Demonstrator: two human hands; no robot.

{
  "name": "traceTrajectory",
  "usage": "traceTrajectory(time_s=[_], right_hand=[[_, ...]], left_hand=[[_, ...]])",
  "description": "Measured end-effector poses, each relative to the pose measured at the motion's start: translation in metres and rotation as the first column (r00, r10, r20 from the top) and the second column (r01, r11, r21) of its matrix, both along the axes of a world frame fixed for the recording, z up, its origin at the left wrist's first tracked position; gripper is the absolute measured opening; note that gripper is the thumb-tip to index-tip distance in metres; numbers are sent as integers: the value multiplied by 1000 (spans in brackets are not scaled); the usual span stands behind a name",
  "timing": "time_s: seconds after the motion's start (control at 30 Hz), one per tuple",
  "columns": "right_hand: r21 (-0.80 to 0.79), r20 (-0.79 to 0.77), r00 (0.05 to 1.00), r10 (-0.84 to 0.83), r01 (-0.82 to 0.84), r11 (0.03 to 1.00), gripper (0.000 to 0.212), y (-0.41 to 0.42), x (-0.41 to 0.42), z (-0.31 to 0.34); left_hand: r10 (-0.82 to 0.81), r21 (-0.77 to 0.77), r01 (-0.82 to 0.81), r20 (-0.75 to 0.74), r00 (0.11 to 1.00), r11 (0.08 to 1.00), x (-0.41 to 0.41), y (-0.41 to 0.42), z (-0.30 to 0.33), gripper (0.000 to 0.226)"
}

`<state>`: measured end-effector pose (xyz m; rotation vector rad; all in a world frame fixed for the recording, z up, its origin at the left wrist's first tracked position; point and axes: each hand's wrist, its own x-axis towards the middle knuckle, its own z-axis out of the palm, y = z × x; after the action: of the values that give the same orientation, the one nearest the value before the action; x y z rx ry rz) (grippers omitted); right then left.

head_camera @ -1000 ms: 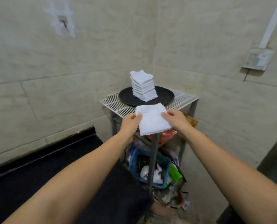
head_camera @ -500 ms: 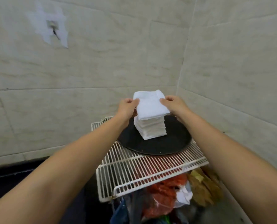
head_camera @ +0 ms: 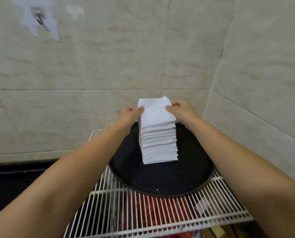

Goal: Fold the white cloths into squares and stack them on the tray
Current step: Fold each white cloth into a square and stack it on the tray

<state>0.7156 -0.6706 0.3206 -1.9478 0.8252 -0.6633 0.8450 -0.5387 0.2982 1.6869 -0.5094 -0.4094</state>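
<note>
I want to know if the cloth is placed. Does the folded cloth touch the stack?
Touching. In the head view the folded cloth lies flush on the stack, no gap visible between them.

The far rim of the black tray [head_camera: 162, 183] is hidden behind the stack of cloths [head_camera: 158, 145] and both wrists. Red things [head_camera: 148, 208] under the wire rack [head_camera: 169, 219] are blurred. The lower frame edge cuts both forearms.
</note>
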Motion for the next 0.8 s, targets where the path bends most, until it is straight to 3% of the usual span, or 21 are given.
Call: traceTrajectory(time_s=[0.07,0.13,0.23,0.33,0.5,0.8], right_hand=[[25,40,999,-10,9,1000,12,-3,-1,0],[109,83,996,-18,9,994,27,-9,0,-1],[344,126,992,30,-72,936,54,-11,3,-3],[485,157,984,82,-149,862,42,-12,7,-12],[557,247,963,106,-231,798,54,-2,16,-17],[586,292,943,162,-310,749,40,8,2,-14]], left_hand=[[23,-25,-24,-44,999,999,-1,1,-5,39],[40,-57,-49,-149,988,997,-1,2,-5,34],[-21,-93,-15,-364,931,996,-5,3,-1,63],[-134,-113,91,-465,875,989,-9,-2,2,53],[-263,-146,218,-517,815,965,-18,-10,3,77],[-180,-25,193,-493,851,981,-30,-11,8,74]])
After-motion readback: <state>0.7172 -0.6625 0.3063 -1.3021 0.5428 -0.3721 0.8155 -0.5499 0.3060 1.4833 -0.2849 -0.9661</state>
